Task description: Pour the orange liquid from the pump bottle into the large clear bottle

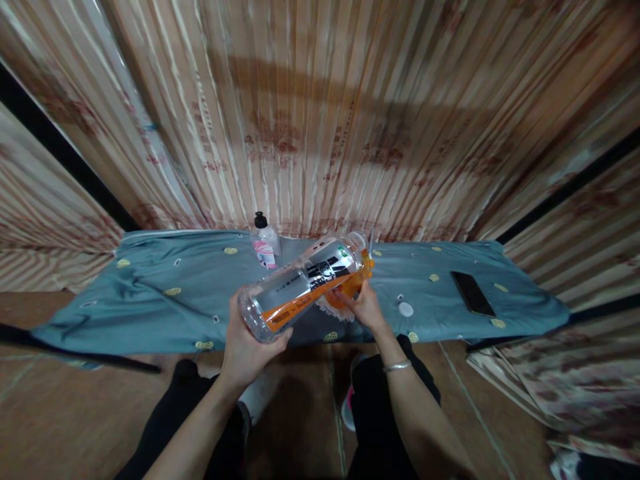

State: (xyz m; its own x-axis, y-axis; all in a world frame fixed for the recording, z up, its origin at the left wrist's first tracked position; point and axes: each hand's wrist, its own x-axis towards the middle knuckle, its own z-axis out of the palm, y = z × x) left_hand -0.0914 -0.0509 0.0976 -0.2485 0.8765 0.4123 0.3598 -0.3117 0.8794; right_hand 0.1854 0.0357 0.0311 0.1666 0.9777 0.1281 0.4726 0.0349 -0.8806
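My left hand (255,350) is wrapped round the base of a large clear plastic bottle (300,283) with an orange, black and white label. The bottle is tilted over to the right, its neck raised above the cloth. Beside and partly behind its neck is an orange see-through container (353,285), with my right hand (367,305) closed on its near side. The bottle hides much of that container. A pale frilly-edged piece (337,311) shows beneath it. A round white cap (405,309) lies on the cloth to the right.
A blue-green patterned cloth (190,300) covers the narrow table. A clear bottle with a black top and pink label (265,247) stands at the back. A black phone (473,293) lies at the right. Pleated curtains (320,120) hang behind, and dark poles (570,190) flank the table.
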